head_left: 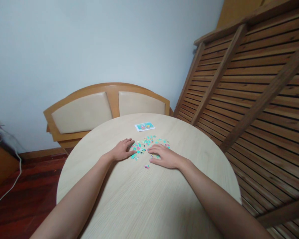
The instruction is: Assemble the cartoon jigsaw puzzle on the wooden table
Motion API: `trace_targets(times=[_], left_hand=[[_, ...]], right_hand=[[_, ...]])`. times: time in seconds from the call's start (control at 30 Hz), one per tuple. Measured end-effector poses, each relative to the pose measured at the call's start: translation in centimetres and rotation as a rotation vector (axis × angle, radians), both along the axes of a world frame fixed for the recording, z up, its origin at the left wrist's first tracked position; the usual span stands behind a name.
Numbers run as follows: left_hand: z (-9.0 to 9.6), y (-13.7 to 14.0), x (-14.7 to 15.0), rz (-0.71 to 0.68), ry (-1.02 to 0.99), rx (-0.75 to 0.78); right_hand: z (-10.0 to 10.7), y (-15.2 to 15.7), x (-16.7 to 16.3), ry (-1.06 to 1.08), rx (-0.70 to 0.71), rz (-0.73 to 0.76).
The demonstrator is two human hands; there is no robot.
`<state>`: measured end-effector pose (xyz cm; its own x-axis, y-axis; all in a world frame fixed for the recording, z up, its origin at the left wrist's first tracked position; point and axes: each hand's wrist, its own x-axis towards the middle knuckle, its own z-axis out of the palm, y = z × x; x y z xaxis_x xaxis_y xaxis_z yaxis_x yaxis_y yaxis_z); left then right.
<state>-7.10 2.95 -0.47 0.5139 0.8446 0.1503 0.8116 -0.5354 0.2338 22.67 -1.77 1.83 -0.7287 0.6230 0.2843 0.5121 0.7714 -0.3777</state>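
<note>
Loose jigsaw puzzle pieces (139, 148), mostly turquoise with pink and yellow bits, lie scattered at the middle of a round pale wooden table (144, 205). At the left edge of the pile rests my left hand (122, 150), palm down, its fingers apart and touching the outer pieces. My right hand (164, 156) lies over the right part of the pile with fingers stretched out, hiding some pieces beneath it. One small pink and turquoise cluster (147, 166) sits apart, nearer to me. Beyond the pile is a small picture card (145, 126) with colourful cartoon figures.
A wooden headboard (114, 99) with cream panels stands behind the table against a pale wall. Large slatted wooden panels (239, 96) lean at the right. At the left, a white cable (20, 166) hangs beside a brown cabinet (0, 162) above a dark red floor.
</note>
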Motion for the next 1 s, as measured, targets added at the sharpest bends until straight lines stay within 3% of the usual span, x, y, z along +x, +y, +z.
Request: trace_targets(times=[0.13,0.33,1.0], left_hand=[[-0.2,-0.3,0.9,-0.007,-0.01,0.003],[0.4,0.0,-0.2,-0.09,-0.089,0.061],[0.6,-0.5,0.8,-0.107,-0.061,0.153]], right_hand=[[0.0,0.6,0.8,0.031,0.025,-0.043],[-0.3,1.1,1.5,0.083,0.037,-0.052],[-1.6,2.2,2.9,0.085,0.005,-0.187]])
